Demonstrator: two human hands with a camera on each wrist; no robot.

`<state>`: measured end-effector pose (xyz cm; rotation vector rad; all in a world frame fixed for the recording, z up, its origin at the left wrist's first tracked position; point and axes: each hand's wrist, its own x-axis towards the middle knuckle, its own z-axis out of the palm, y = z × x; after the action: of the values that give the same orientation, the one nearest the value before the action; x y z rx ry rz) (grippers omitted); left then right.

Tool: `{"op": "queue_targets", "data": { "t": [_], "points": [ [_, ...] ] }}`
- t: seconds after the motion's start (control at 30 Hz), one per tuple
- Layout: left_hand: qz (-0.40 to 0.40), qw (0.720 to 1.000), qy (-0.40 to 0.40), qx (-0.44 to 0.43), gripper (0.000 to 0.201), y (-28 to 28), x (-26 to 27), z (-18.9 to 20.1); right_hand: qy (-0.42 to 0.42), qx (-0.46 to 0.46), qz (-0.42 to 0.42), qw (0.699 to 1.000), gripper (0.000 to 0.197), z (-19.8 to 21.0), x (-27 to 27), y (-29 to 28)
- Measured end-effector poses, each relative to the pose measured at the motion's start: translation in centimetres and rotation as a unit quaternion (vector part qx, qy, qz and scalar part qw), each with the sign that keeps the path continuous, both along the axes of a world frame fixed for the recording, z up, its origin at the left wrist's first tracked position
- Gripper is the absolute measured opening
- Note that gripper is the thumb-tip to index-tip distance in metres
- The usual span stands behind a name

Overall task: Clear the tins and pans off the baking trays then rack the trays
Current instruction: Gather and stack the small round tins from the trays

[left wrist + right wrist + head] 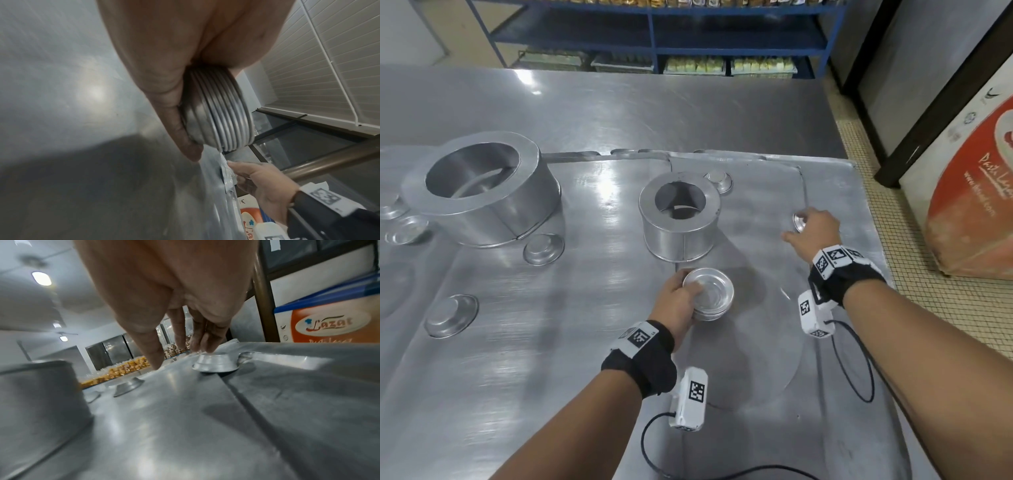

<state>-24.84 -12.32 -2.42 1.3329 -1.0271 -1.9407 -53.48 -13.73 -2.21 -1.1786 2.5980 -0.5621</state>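
I am reaching both forearms forward, each wrist wrapped in a black band with a white tagged camera unit hanging below it. My left hand (677,301) is curling thumb and fingers (180,129) round a stack of small tins (709,295), gripping it from the left side. My right hand (812,229) is stretching farther out to the right, fingers (207,340) pointing down and fingertips resting on one upturned tin (214,364), thumb spread apart to the left.

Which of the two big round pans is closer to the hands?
The smaller round pan, standing just beyond the left hand; the larger pan sits far left.
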Motion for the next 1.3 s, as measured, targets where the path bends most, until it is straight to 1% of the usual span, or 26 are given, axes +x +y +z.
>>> {"op": "queue_targets", "data": {
  "t": [0.07, 0.13, 0.33, 0.43, 0.57, 0.63, 0.7, 0.83, 0.9, 0.97, 1.03, 1.1, 1.13, 1.2, 1.3],
  "points": [
    [0.003, 1.000, -0.003, -0.004, 0.022, -0.1, -0.2, -0.2, 0.027, 0.059, -0.005, 0.998, 0.061, -0.8, -1.5, -1.1],
    [0.007, 1.000, -0.003, -0.005, 0.025, -0.1, -0.5, -0.2, 0.023, 0.093, -0.012, 0.995, 0.065, -1.2, -2.4, -1.8],
    [0.020, 1.000, -0.004, -0.002, 0.028, -0.2, -0.9, -0.4, 0.027, 0.126, -0.020, 0.991, 0.070, -2.6, -4.2, -2.9],
    [0.025, 1.000, -0.006, 0.000, 0.033, -0.2, -0.9, -0.4, 0.027, 0.110, -0.031, 0.993, 0.069, -2.5, -4.2, -3.0],
    [0.028, 1.000, -0.002, -0.001, 0.031, 0.0, -0.7, -0.2, 0.017, 0.072, -0.049, 0.996, 0.077, -1.4, -3.2, -2.2],
    [0.028, 1.000, -0.002, -0.002, 0.026, 0.2, -0.3, -0.1, -0.003, 0.045, -0.050, 0.998, 0.074, -0.8, -2.6, -1.4],
    [0.023, 1.000, -0.004, 0.000, 0.027, 0.5, 0.2, 0.2, -0.021, 0.010, -0.050, 0.999, 0.070, 0.1, -1.7, -0.5],
    [0.023, 1.000, 0.001, 0.007, 0.026, 1.1, 1.4, 1.0, -0.054, -0.035, -0.046, 0.997, 0.076, 2.3, 1.6, 1.6],
    [0.018, 1.000, 0.010, 0.013, 0.027, 1.3, 2.2, 1.4, -0.057, -0.079, -0.031, 0.995, 0.082, 3.3, 3.6, 2.8],
    [0.012, 1.000, 0.013, 0.016, 0.029, 1.7, 3.2, 1.9, -0.076, -0.136, -0.004, 0.988, 0.087, 4.2, 6.0, 4.2],
    [0.011, 1.000, 0.015, 0.020, 0.033, 2.1, 4.3, 2.4, -0.097, -0.185, 0.020, 0.978, 0.081, 4.9, 8.9, 5.9],
    [0.012, 0.999, 0.023, 0.022, 0.040, 2.5, 5.5, 2.8, -0.131, -0.221, 0.035, 0.966, 0.067, 5.5, 12.1, 7.5],
    [0.013, 0.999, 0.029, 0.021, 0.040, 2.7, 6.1, 3.0, -0.152, -0.229, 0.041, 0.961, 0.063, 5.6, 13.5, 8.2],
    [0.013, 0.999, 0.040, 0.021, 0.041, 3.1, 7.2, 3.5, -0.194, -0.238, 0.052, 0.950, 0.060, 5.8, 16.4, 9.6],
    [0.010, 0.998, 0.053, 0.022, 0.041, 3.5, 8.8, 4.0, -0.260, -0.267, 0.078, 0.925, 0.061, 6.2, 20.3, 11.4]
  ]
}}
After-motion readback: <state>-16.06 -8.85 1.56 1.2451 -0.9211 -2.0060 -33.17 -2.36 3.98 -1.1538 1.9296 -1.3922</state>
